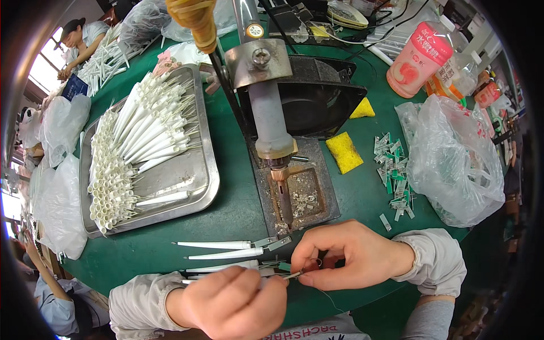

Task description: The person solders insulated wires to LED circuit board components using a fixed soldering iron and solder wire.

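Note:
My left hand (235,300) is closed just left of my right hand, its fingertips pinched on a slim pale piece (293,275) whose rest is hidden by the hand. My right hand (354,255) pinches thin wire (318,263) that loops between its thumb and index finger; a fine strand hangs below. Beyond my left hand lie several white tapered tubes (221,245), with flat metal pieces (279,243) at their right ends. A small green part (284,266) shows close to the fingertips. Ahead stands a soldering iron (284,198), tip down over a soiled metal base (326,198).
At left a metal tray (209,170) holds many white tubes with thin wires. Small green-and-metal parts (394,170) lie at right, near a plastic bag (453,164) and pink bottle (419,59). Yellow sponges (344,153) sit beside a black fan-like housing (309,102). Other people work at far left.

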Motion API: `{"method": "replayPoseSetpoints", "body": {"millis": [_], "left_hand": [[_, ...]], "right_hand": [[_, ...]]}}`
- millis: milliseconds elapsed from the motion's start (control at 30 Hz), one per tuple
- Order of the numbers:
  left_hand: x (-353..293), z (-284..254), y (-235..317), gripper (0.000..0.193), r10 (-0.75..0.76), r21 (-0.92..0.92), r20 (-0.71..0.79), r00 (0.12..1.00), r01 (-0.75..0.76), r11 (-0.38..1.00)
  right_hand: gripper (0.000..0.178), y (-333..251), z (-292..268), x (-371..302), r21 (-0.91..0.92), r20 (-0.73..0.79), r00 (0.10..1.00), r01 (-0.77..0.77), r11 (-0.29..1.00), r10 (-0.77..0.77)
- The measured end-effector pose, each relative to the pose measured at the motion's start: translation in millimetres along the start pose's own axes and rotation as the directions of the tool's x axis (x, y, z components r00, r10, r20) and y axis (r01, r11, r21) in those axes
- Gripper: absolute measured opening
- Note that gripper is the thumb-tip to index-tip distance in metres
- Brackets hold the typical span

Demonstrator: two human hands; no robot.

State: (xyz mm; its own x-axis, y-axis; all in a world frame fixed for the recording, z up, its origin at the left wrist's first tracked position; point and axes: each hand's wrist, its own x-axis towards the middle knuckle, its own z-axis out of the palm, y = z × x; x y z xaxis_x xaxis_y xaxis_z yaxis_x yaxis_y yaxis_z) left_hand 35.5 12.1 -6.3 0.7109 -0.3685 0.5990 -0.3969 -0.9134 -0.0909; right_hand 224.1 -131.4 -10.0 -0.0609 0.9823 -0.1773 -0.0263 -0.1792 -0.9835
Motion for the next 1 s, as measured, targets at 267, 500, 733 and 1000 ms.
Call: {"method": "replayPoseSetpoints", "body": {"millis": [267, 500, 733, 1000], "left_hand": [[-1.5, 7.0, 5.0, 0.014, -0.033, 0.064, -0.018, 0.999, 0.034, 0.997], [9.9, -4.1, -8.5, 0.014, -0.572, -0.639, 0.437, 0.694, 0.687, 0.346], [7.6, -8.4, -12.2, 0.015, -0.565, -0.635, 0.604, 0.562, 0.768, 0.085], [6.4, -3.8, -10.6, 0.014, -0.592, -0.655, 0.6, 0.538, 0.755, 0.023]], "right_hand": [[0.009, 1.5, -0.3, -1.0, 0.261, 0.082, 0.987, -0.158, 0.952, 0.141], [0.018, 7.3, 6.1, 2.4, -0.577, -0.004, 0.805, 0.483, 0.659, -0.593], [0.019, 1.4, 5.1, -0.7, -0.465, -0.067, 0.875, 0.397, 0.791, -0.479], [0.02, -0.4, 4.4, -0.6, -0.301, -0.125, 0.954, 0.226, 0.927, -0.273]]}}
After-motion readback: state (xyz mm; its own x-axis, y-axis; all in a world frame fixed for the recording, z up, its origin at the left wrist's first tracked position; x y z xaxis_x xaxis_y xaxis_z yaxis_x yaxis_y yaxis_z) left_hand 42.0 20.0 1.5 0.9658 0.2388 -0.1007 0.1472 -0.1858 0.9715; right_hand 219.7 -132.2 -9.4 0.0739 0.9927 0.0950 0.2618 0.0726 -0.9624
